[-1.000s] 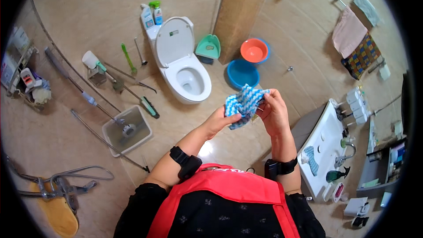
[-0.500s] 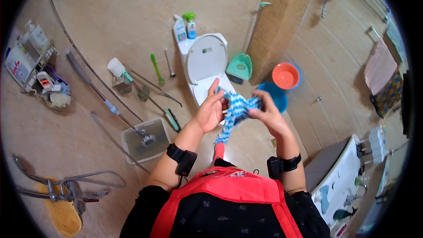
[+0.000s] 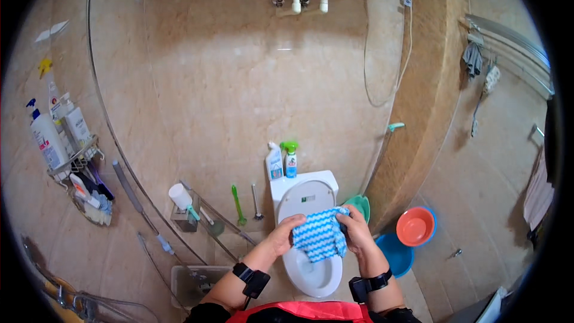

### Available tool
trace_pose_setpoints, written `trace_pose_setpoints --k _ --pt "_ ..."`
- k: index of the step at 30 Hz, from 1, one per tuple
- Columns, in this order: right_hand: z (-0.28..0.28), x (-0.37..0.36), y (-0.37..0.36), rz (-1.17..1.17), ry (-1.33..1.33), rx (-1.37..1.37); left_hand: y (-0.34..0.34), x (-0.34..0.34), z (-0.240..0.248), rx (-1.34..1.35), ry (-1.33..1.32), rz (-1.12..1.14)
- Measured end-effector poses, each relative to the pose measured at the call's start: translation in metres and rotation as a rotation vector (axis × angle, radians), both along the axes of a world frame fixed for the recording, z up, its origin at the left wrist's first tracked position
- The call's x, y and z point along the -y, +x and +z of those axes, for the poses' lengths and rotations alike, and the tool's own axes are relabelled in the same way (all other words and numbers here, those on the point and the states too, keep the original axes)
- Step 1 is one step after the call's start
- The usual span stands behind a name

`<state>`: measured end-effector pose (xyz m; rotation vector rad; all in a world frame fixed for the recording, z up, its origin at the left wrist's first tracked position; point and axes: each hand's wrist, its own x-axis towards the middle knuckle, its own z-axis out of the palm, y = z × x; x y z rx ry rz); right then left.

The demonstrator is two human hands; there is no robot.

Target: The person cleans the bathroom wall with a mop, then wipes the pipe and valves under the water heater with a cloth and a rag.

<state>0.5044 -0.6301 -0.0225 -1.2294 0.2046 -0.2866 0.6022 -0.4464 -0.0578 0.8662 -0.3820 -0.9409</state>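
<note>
A blue-and-white wavy-striped cleaning cloth [image 3: 317,236] is stretched between my hands, spread fairly flat with its right side crumpled into folds. My left hand [image 3: 285,234] pinches its left edge. On the opposite side, my right hand [image 3: 357,231] grips the top right corner, fingers partly hidden by the cloth. Below the cloth is a white toilet [image 3: 326,290] with its lid [image 3: 293,197] raised; the cloth covers part of the bowl opening. Nothing shows the cloth touching the toilet.
A white bottle [image 3: 274,162] and a green-topped spray bottle [image 3: 291,161] stand on the tank. Left of the toilet are a green brush [image 3: 238,203], a grey brush [image 3: 256,202] and a grey bin [image 3: 179,281]. An orange basin [image 3: 414,227] and a blue basin [image 3: 396,256] sit right.
The cloth was bunched and hanging in a twist; now it is spread flatter between both hands. My view has tilted up, showing more wall.
</note>
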Motion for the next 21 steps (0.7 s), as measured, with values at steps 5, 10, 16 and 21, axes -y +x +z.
trace_pose_setpoints --k 5,10,16,21 --pt "0.026 -0.024 0.078 -0.333 -1.053 0.429 0.039 0.021 0.023 -0.276 -0.369 0.038" --pt "0.058 -0.031 0.097 -0.154 -1.430 0.451 0.147 0.029 0.082 0.090 -0.273 0.271" --pt "0.009 0.020 0.099 -0.443 -0.706 -0.041 0.294 0.086 0.291 0.908 -0.388 0.801" --pt "-0.019 0.003 0.089 -0.373 -0.595 -0.154 0.367 0.132 0.481 1.215 -0.525 1.364"
